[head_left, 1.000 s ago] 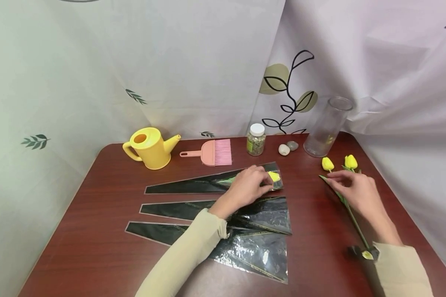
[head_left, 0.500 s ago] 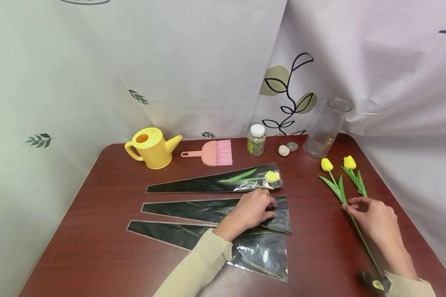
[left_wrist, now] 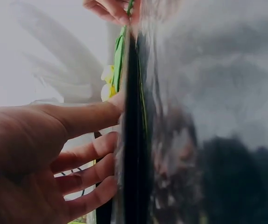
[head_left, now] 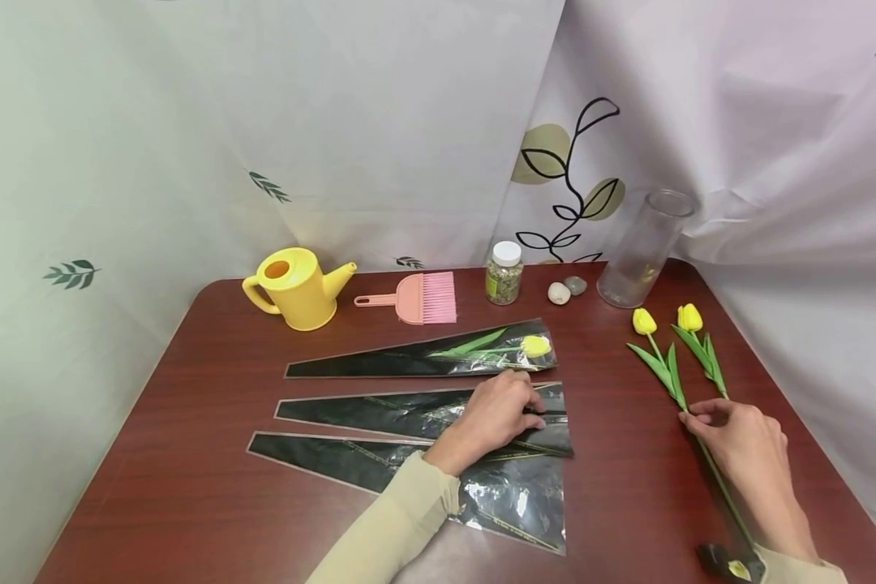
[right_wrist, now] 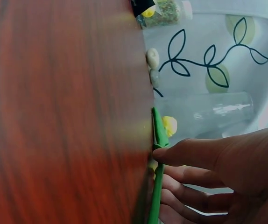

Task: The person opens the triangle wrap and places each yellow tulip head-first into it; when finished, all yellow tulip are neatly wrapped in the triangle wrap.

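My left hand [head_left: 498, 410] rests at the wide right end of the middle clear-and-black flower sleeve [head_left: 380, 411]. In the left wrist view its thumb and fairly straight fingers [left_wrist: 89, 151] touch the film, a small space between them. My right hand [head_left: 748, 446] pinches the green stem of a yellow tulip [head_left: 644, 322] between thumb and fingertips, below its leaves. A second tulip [head_left: 689, 318] lies just right of it. Behind the left hand, the far sleeve [head_left: 365, 363] has a tulip [head_left: 535, 346] inside. The nearest sleeve [head_left: 514, 503] is partly under the left forearm.
Along the back stand a yellow watering can [head_left: 299, 296], a pink brush with dustpan [head_left: 410, 298], a white-capped jar [head_left: 504, 280], two stones [head_left: 559, 293] and a tall glass vase [head_left: 638, 255]. A white printed curtain [head_left: 380, 130] hangs behind the table [head_left: 168, 454].
The left hand has moved from the tulip in the far sleeve toward me, onto the middle sleeve, whose right end now shows a crease. The right hand has slid down along the tulip toward its stem.
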Motion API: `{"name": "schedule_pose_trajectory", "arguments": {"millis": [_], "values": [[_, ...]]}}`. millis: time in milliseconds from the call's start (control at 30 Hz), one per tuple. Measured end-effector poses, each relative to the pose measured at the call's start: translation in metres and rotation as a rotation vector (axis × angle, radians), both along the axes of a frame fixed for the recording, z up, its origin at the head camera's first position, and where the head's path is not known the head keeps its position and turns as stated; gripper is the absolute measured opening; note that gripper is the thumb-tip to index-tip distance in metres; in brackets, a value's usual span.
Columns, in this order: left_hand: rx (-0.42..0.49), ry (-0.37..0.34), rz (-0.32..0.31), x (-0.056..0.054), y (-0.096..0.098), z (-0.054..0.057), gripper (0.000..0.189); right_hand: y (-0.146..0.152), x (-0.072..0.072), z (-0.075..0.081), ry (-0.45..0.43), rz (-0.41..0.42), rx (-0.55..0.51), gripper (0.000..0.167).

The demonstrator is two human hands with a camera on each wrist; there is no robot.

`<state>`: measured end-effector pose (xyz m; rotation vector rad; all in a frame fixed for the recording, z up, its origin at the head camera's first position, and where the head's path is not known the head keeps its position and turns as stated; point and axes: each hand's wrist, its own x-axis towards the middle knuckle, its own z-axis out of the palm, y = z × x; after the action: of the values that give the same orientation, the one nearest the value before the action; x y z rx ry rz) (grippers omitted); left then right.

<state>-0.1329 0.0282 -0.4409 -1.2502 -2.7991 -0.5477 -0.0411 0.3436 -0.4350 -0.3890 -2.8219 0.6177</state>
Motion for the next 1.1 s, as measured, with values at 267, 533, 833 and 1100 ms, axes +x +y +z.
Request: {"name": "schedule_pose_trajectory", "arguments": {"millis": [267, 533, 833, 1100], "values": [[0.018, 0.044, 0.003, 0.001, 0.001, -0.001, 0.008, 0.000, 0.003, -0.001, 0.005, -0.009, -0.001, 0.015], [0.082, 0.006, 0.032, 0.001, 0.001, 0.000, 0.004, -0.002, 0.008, 0.002, 0.055, -0.067, -0.036, 0.017], [0.108, 0.014, 0.032, 0.002, 0.001, 0.003, 0.004, -0.002, 0.009, 0.006, 0.071, -0.100, -0.068, 0.024], [0.115, 0.016, 0.029, 0.000, 0.000, 0.003, 0.005, -0.001, 0.011, 0.015, -0.101, -0.084, -0.642, 0.031]]}}
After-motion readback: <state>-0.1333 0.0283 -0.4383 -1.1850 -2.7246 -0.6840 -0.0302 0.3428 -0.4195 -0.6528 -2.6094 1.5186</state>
